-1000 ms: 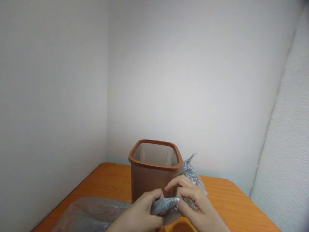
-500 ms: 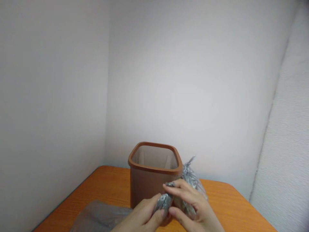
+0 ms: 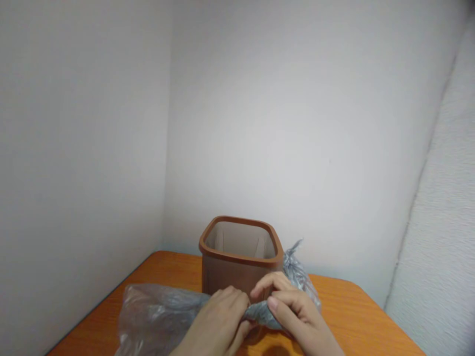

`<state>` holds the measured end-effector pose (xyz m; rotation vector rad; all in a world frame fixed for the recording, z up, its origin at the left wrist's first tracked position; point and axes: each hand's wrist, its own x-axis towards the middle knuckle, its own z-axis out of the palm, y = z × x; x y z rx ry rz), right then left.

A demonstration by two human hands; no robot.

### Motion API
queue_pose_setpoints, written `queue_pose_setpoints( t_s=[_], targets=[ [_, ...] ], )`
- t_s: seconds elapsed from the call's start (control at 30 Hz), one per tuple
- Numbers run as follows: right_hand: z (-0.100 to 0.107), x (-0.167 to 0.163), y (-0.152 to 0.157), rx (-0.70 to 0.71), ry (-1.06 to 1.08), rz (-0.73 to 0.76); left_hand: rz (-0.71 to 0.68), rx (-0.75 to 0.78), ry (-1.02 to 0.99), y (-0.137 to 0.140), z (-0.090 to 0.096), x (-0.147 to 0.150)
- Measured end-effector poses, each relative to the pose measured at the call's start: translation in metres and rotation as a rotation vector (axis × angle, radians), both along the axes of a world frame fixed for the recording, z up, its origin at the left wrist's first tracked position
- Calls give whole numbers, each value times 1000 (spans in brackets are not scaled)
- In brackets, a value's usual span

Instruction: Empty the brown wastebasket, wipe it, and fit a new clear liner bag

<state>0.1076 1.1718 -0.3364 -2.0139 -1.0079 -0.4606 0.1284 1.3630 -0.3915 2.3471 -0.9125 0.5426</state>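
A thin grey see-through plastic bag spreads over the table on the left and runs to the right under my left hand. Closed fingers of that hand grip its gathered part. Between my hands the plastic is bunched into a narrow twisted neck. My right hand pinches the other end of this neck, thumb on top and fingers curled. Just beyond both hands stands a brown trash bin with an orange-brown rim, upright and without a liner. Its lower front is hidden by my hands.
Behind my right hand, against the bin's right side, sits a knotted grey plastic bag with its tied end pointing up. The orange wooden table meets white walls at the back and left.
My left hand has turned palm down over the plastic. A longer twisted stretch now shows between my hands, and the bag at the left has puffed up and shifted.
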Motion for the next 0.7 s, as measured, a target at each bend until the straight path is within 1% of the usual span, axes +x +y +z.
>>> queue_pose_setpoints(
  t_s=[0.03,0.07,0.1,0.13,0.17,0.2,0.3,0.37,0.43,0.5,0.57,0.63,0.7],
  targets=[
    [2,-2,0,62,98,109,-49,-33,19,0,2,-1],
    [3,-4,-1,88,167,197,-102,-72,42,1,4,-3],
    [4,-7,-1,79,187,257,-152,-106,66,3,6,-6],
    [4,-9,-2,47,162,268,-189,-135,87,5,8,-8],
    [4,-11,-3,-1,97,227,-208,-162,101,8,10,-11],
    [2,-13,-4,-59,4,145,-208,-189,111,10,13,-14],
    [-6,-11,-3,-232,-278,-179,-145,-222,165,14,18,-21],
    [-12,-6,-1,-353,-417,-340,-85,-186,200,14,20,-22],
    [-14,-3,1,-432,-513,-448,-19,-133,196,13,19,-20],
    [-14,-2,3,-453,-548,-498,45,-89,155,12,16,-16],
    [-12,-4,3,-432,-517,-497,65,-72,113,12,13,-12],
    [-9,-6,1,-383,-443,-446,61,-71,72,13,14,-11],
    [-7,-7,0,-278,-333,-342,42,-75,30,13,16,-12]
  ],
)
